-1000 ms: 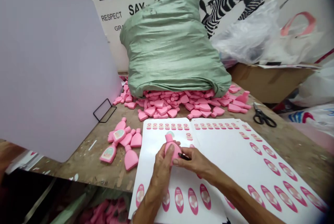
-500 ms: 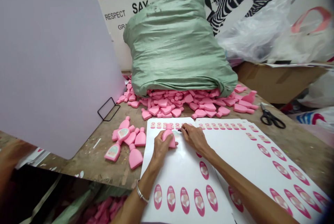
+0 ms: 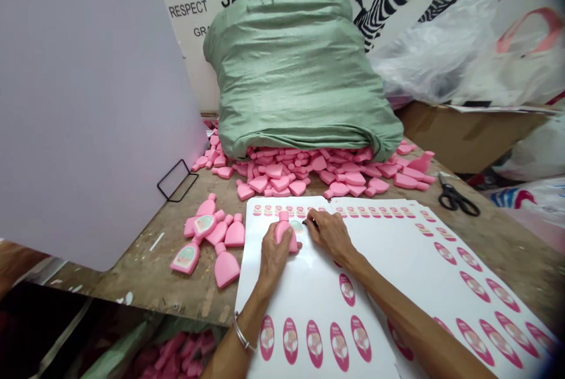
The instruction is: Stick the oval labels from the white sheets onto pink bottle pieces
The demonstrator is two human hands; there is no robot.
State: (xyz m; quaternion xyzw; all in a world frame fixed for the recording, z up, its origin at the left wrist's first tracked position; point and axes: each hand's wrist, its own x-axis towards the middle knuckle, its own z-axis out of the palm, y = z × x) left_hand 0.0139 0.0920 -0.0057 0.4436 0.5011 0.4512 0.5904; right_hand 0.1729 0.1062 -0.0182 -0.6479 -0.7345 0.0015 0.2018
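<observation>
My left hand is wrapped round a small pink bottle, upright side facing up, over the left sticker sheet. My right hand is closed on a small dark tool whose tip points left. Between the hands, a pale green label lies at or just above the sheet, by the tool's tip. Its exact contact with the tool is too small to tell. Pink oval stickers line the lower part of the sheet. A second sticker sheet lies under my right forearm.
Several pink bottles, two with labels, lie left of the sheets. A green sack stands behind on a heap of bottles. Black scissors are at right. A large pale panel and a black wire stand are at left.
The pale green label shows more clearly between my hands, and the tool tip is slightly farther from the bottle. The view has shifted a little. At far left, another person's blurred arm has moved mostly out.
</observation>
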